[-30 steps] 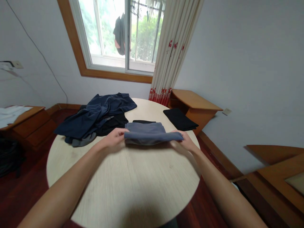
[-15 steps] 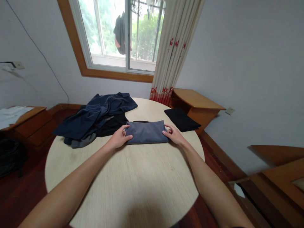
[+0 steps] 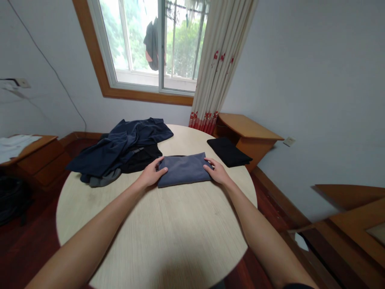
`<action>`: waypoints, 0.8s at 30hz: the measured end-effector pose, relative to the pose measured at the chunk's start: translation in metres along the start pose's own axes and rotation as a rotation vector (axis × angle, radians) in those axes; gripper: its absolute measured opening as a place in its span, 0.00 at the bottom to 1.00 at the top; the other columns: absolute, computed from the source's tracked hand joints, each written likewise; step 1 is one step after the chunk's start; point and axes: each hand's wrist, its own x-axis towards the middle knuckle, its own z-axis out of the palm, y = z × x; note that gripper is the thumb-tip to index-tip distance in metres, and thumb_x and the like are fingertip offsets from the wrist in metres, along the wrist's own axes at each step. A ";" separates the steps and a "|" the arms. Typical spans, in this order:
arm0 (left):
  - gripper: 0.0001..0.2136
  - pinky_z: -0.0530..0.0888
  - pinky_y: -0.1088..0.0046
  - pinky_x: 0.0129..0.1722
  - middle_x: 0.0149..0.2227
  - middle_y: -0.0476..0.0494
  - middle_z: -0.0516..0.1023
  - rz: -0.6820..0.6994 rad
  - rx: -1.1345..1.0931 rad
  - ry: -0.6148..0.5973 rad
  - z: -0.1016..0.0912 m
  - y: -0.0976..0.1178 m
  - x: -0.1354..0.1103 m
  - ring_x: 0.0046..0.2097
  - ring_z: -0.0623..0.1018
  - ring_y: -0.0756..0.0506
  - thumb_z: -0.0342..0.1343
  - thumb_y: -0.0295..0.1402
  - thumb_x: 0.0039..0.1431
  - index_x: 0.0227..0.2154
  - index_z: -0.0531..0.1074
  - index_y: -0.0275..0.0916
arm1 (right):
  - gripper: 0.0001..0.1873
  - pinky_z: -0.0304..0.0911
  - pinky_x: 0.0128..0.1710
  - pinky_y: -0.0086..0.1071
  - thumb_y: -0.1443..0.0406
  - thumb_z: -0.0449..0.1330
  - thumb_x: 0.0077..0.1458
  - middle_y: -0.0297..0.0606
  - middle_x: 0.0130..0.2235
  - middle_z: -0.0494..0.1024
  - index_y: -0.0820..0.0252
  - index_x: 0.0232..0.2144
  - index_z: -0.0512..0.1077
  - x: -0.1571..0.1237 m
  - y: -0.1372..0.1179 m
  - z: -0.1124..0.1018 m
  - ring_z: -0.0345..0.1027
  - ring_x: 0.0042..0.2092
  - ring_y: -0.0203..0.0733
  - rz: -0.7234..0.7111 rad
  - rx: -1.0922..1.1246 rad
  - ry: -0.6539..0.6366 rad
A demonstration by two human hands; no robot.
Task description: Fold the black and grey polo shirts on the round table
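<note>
A folded blue-grey garment (image 3: 183,169) lies flat on the round pale wooden table (image 3: 156,224), slightly past the middle. My left hand (image 3: 152,172) rests at its left end, fingers stretched out onto the cloth. At the right end my right hand (image 3: 217,171) lies with fingers extended on the fabric. Neither hand grips it. A black cloth edge shows just behind the folded garment.
A heap of navy, black and grey clothes (image 3: 123,148) covers the table's far left. A folded black garment (image 3: 229,151) lies at the far right edge. Wooden cabinets stand at right (image 3: 249,134) and left (image 3: 28,154). A window and curtain are behind.
One second ago both hands held the garment's near fold lifted off the table. They laid it down folded and now rest flat on its two ends.
</note>
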 end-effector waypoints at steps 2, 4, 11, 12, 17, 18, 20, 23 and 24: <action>0.32 0.75 0.64 0.47 0.52 0.36 0.77 0.021 0.008 0.032 0.004 0.002 0.002 0.44 0.79 0.41 0.62 0.40 0.53 0.62 0.69 0.38 | 0.26 0.64 0.56 0.44 0.58 0.59 0.57 0.48 0.57 0.75 0.60 0.56 0.72 0.000 -0.003 -0.001 0.69 0.56 0.50 -0.030 0.008 -0.019; 0.31 0.76 0.63 0.44 0.51 0.37 0.78 0.024 -0.017 0.054 0.005 0.007 0.001 0.40 0.79 0.42 0.62 0.37 0.53 0.62 0.69 0.37 | 0.25 0.63 0.57 0.44 0.59 0.59 0.57 0.48 0.58 0.74 0.59 0.56 0.72 -0.001 -0.005 -0.002 0.68 0.58 0.50 -0.064 0.016 -0.019; 0.39 0.75 0.74 0.32 0.49 0.39 0.79 0.020 -0.165 -0.039 -0.006 0.029 -0.012 0.33 0.77 0.48 0.59 0.25 0.45 0.65 0.64 0.37 | 0.27 0.68 0.50 0.42 0.62 0.57 0.57 0.46 0.57 0.73 0.57 0.59 0.70 -0.005 -0.014 -0.003 0.69 0.53 0.49 -0.132 0.116 -0.045; 0.40 0.74 0.75 0.32 0.49 0.39 0.79 0.003 -0.158 -0.053 -0.006 0.030 -0.013 0.33 0.77 0.48 0.58 0.24 0.44 0.65 0.64 0.37 | 0.26 0.67 0.51 0.43 0.62 0.57 0.58 0.45 0.56 0.74 0.57 0.59 0.71 -0.005 -0.015 -0.003 0.70 0.52 0.49 -0.152 0.104 -0.058; 0.39 0.73 0.76 0.31 0.47 0.42 0.80 -0.060 -0.111 -0.068 -0.005 0.031 -0.012 0.32 0.77 0.48 0.57 0.24 0.40 0.62 0.69 0.38 | 0.26 0.58 0.60 0.46 0.66 0.55 0.58 0.43 0.52 0.75 0.53 0.59 0.72 -0.003 -0.012 -0.003 0.67 0.55 0.48 -0.258 0.084 -0.117; 0.39 0.73 0.75 0.31 0.46 0.42 0.80 -0.056 -0.122 -0.057 -0.004 0.032 -0.012 0.32 0.77 0.48 0.57 0.24 0.40 0.62 0.69 0.38 | 0.26 0.58 0.60 0.46 0.67 0.55 0.57 0.43 0.52 0.75 0.53 0.58 0.72 -0.002 -0.010 -0.003 0.67 0.55 0.48 -0.263 0.091 -0.127; 0.40 0.73 0.75 0.31 0.43 0.42 0.81 -0.032 -0.177 -0.015 -0.004 0.036 -0.015 0.30 0.76 0.49 0.57 0.25 0.40 0.63 0.68 0.37 | 0.26 0.59 0.59 0.45 0.67 0.55 0.56 0.42 0.51 0.75 0.53 0.57 0.74 -0.001 -0.008 -0.003 0.68 0.54 0.47 -0.255 0.098 -0.128; 0.40 0.70 0.77 0.26 0.35 0.45 0.79 -0.007 -0.303 0.034 -0.003 0.043 -0.020 0.26 0.73 0.50 0.56 0.27 0.41 0.65 0.65 0.35 | 0.27 0.60 0.58 0.44 0.68 0.55 0.55 0.42 0.51 0.74 0.54 0.57 0.73 -0.001 -0.007 -0.001 0.68 0.53 0.47 -0.237 0.125 -0.066; 0.40 0.69 0.77 0.25 0.32 0.46 0.78 -0.002 -0.335 0.055 -0.003 0.045 -0.021 0.25 0.72 0.51 0.56 0.27 0.42 0.65 0.64 0.34 | 0.28 0.61 0.58 0.43 0.67 0.56 0.55 0.42 0.52 0.74 0.54 0.59 0.71 -0.001 -0.008 -0.001 0.68 0.54 0.47 -0.232 0.137 -0.042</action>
